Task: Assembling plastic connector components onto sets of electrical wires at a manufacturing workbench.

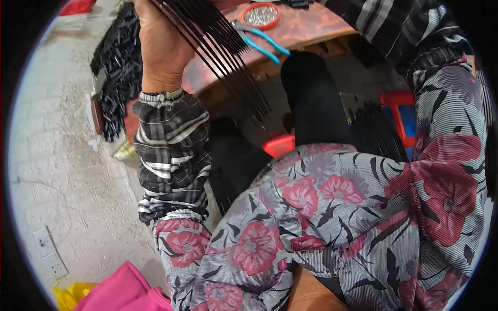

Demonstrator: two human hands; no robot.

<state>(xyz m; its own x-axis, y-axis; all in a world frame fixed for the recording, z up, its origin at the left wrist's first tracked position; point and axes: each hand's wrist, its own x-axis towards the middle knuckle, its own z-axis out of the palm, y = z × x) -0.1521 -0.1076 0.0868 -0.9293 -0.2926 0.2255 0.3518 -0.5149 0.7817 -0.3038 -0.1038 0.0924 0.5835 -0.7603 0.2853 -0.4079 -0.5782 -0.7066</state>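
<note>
At the top edge, my left hand [163, 44] is raised, its wrist in a plaid sleeve cover. It grips a bundle of thin black rods [228, 65], which slant down to the right above the table's front edge; the fingertips are cut off by the frame. My right arm, in a matching sleeve cover [430, 39], bends up past the top right, so the right hand lies outside the picture. Just beyond the rods lie pliers with blue handles [264, 44], beside a red round dish [261, 15] of small silvery pieces.
A heap of black pieces [122, 72] sits left of the reddish table [311, 26]. More black rods [376, 127] rest near a red plastic frame [402, 116] at my right. Pink cloth [124, 293] and a yellow bag [72, 295] lie lower left, near a socket strip [49, 251].
</note>
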